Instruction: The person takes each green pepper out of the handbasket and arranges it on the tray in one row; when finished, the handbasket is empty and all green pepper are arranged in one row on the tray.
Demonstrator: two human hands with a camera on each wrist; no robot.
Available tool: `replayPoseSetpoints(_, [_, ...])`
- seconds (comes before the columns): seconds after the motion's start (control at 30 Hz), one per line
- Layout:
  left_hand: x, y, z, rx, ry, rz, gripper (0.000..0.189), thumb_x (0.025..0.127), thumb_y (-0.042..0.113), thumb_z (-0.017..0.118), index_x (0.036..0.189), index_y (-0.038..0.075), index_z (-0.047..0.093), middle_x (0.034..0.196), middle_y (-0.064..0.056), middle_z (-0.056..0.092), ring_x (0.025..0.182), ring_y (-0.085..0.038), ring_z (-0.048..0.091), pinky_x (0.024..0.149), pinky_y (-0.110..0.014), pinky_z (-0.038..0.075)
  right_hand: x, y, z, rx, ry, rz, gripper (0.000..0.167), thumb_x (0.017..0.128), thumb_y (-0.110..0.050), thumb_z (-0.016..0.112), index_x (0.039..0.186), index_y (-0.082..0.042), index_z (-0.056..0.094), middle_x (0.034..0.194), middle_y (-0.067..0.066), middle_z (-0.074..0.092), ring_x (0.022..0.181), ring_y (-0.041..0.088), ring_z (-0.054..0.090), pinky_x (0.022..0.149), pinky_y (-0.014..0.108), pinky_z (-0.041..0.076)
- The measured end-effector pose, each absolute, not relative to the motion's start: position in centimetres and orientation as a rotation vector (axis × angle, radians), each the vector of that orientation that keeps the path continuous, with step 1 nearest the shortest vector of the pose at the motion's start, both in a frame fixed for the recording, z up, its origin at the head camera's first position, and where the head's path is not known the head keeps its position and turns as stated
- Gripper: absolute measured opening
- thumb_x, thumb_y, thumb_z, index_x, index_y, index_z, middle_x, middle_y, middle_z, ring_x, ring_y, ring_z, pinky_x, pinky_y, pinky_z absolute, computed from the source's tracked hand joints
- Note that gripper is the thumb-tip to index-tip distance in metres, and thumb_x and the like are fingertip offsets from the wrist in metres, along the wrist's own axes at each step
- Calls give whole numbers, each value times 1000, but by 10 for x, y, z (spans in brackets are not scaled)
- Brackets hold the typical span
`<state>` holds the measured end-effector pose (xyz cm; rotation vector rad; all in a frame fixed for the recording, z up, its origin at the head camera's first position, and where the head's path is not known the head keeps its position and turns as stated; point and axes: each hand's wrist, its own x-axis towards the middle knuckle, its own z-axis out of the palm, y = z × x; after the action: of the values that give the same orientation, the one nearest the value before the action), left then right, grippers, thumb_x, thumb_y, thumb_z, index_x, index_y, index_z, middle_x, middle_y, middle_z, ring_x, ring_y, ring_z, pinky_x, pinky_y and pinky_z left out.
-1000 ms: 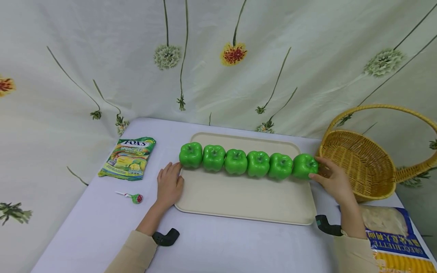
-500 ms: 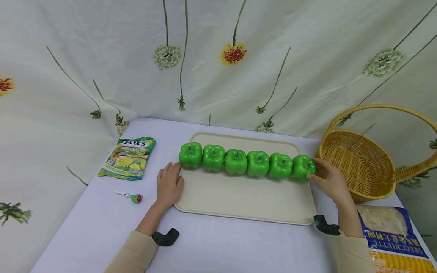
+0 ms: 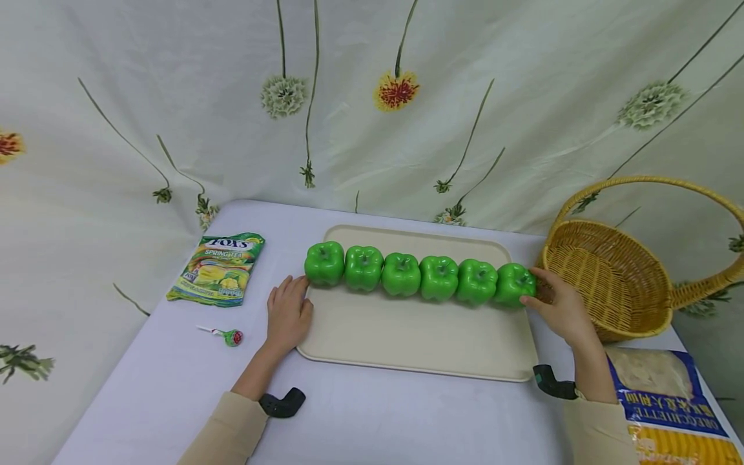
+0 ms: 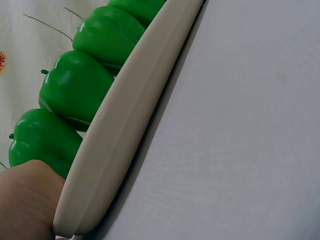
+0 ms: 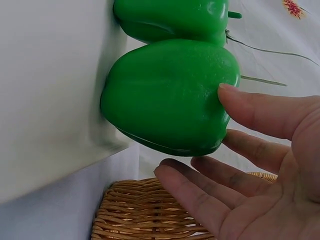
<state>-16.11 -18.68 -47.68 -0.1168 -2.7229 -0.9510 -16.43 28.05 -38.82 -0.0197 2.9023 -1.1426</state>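
Several glossy green bell peppers (image 3: 401, 274) stand side by side in a row across a cream tray (image 3: 407, 342). At the row's right end, my right hand (image 3: 560, 309) touches the last bell pepper (image 3: 514, 285). The right wrist view shows the thumb's tip on this pepper (image 5: 170, 95) and the other fingers stretched out along its end, some apart from it. My left hand (image 3: 289, 316) rests at the tray's left edge, fingers extended, beside the leftmost pepper (image 3: 324, 263). Only part of that hand (image 4: 27, 200) shows in the left wrist view, against the tray rim (image 4: 112, 120).
A wicker basket (image 3: 601, 278) with a tall handle stands right of the tray, close behind my right hand. A pasta bag (image 3: 668, 394) lies in front of it. On the left lie a Fox's candy bag (image 3: 219, 268) and a lollipop (image 3: 232, 338). A flowered cloth hangs behind.
My right hand and the rightmost bell pepper have shifted slightly left, up against its neighbour. The left hand has stayed in place.
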Motion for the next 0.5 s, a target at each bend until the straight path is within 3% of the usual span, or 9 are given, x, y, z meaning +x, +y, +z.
replayPoseSetpoints(0.5, [-160, -186, -476, -117, -2720, -953, 46, 91, 3, 44, 136, -6, 49, 141, -25, 50, 141, -46, 28, 115, -65, 8, -164, 277, -387, -53, 2945, -1093, 65, 91, -6, 65, 146, 8, 35, 141, 38, 41, 121, 54, 49, 92, 62, 48])
